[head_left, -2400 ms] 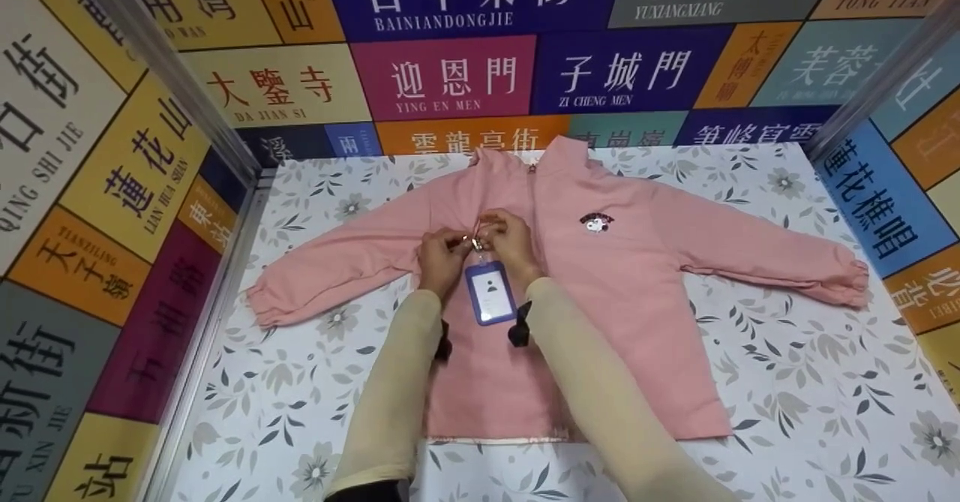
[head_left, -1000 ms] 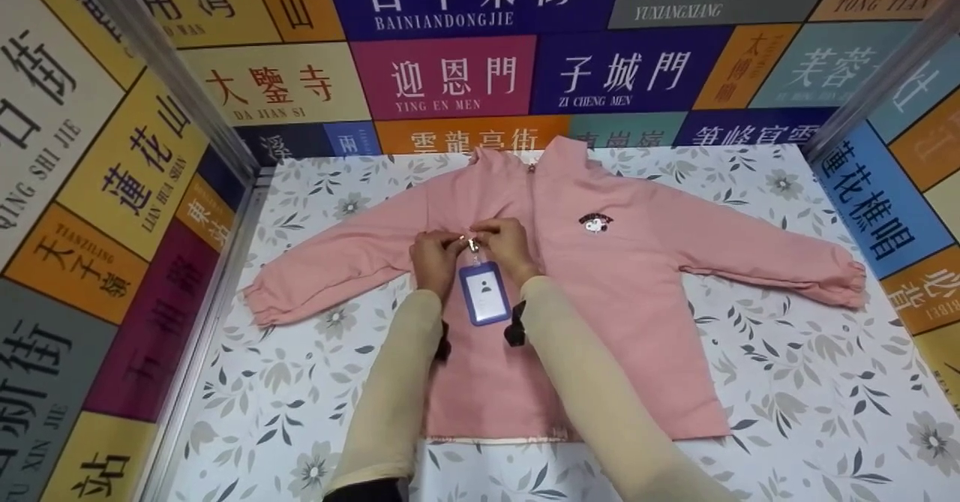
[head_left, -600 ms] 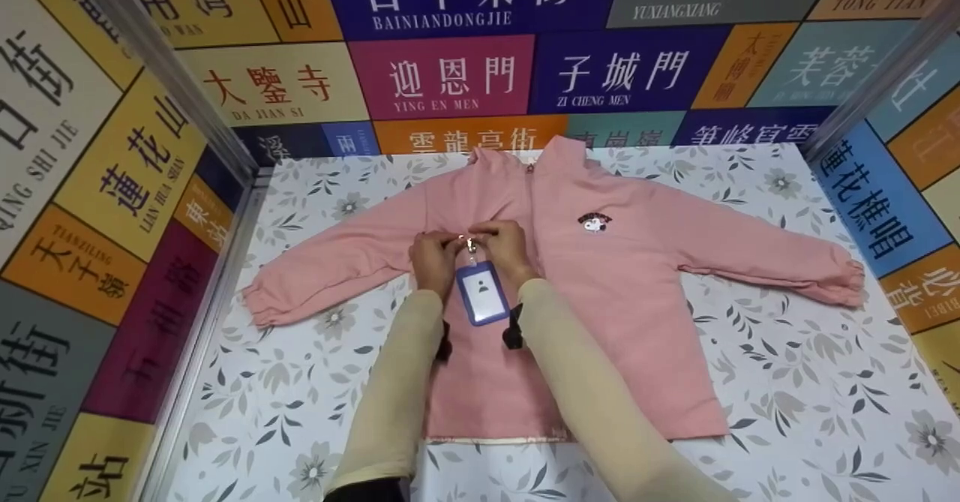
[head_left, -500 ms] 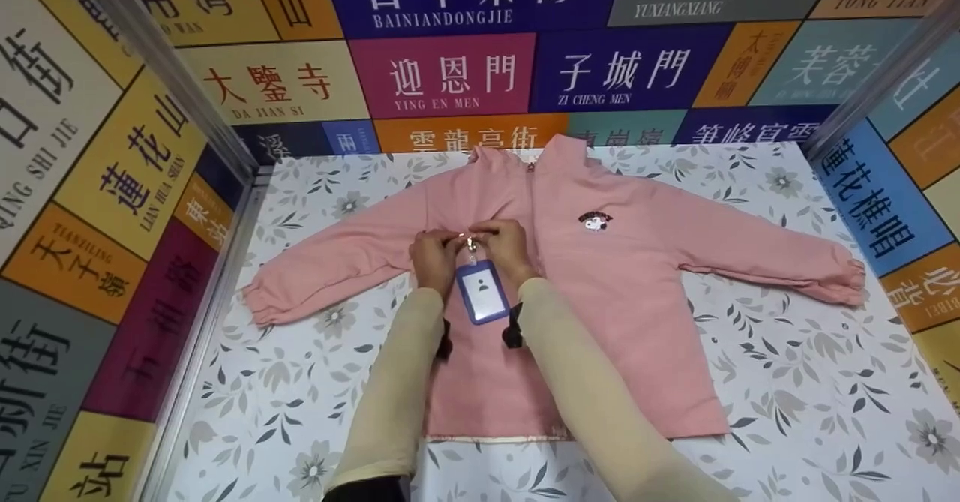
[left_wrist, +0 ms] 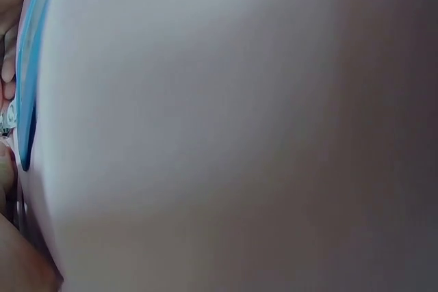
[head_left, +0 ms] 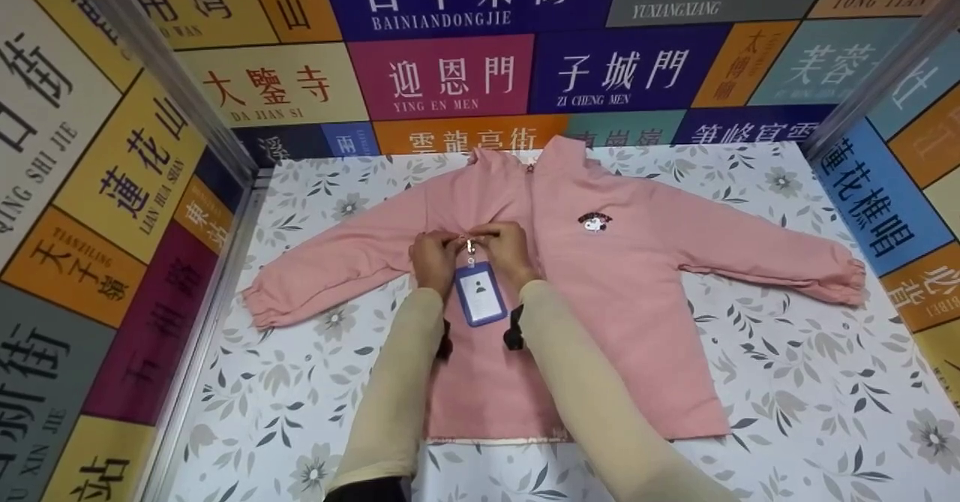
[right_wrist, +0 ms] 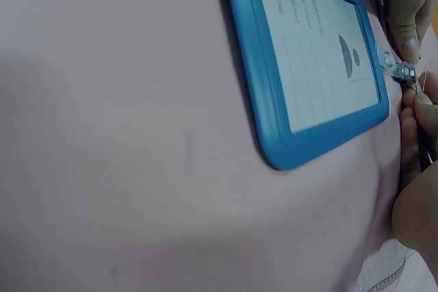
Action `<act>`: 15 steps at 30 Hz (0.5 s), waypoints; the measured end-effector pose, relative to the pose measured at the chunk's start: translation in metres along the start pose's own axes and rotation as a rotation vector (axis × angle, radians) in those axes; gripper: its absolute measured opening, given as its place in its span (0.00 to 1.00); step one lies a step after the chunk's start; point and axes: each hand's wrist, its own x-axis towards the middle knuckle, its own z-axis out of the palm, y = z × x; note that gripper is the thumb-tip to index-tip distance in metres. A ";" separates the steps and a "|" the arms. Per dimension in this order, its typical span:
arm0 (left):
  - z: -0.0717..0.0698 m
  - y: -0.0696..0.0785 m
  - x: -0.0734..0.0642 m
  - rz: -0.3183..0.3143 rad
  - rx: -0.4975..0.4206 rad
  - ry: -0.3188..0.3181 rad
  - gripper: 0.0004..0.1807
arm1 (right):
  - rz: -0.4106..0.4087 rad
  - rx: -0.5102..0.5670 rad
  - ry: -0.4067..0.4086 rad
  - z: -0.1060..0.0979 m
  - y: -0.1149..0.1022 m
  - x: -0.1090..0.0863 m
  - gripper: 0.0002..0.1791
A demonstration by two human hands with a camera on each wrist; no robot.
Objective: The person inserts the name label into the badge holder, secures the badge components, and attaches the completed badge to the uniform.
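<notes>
A pink jacket (head_left: 630, 314) lies front up. On its left half in the head view rests a blue-framed ID badge holder (head_left: 481, 296) with a white card, a metal clip (head_left: 471, 247) at its top. My left hand (head_left: 435, 262) and right hand (head_left: 507, 247) meet at that clip, thumbs and fingertips pinching around it. The right wrist view shows the clip (right_wrist: 397, 68) between the two thumbs, with a thin needle-like wire (right_wrist: 425, 76) beside it. Fabric bunches just beyond the fingertips. In the left wrist view, the holder (left_wrist: 29, 80) and fingers fill only the left edge.
The jacket covers much of a white floral tabletop (head_left: 300, 382), its sleeves spread to both sides. Panels with Chinese lettering (head_left: 442, 74) stand behind and at both sides. A small cartoon patch (head_left: 595, 222) sits on the jacket's other half.
Since the oldest frame, my right fingers have come down closer to the left ones at the clip. The badge holder has shifted slightly left. In the last half second the hands barely move.
</notes>
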 end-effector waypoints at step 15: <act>0.003 -0.004 0.000 0.029 -0.045 0.026 0.05 | -0.074 -0.005 -0.028 -0.001 0.006 0.001 0.11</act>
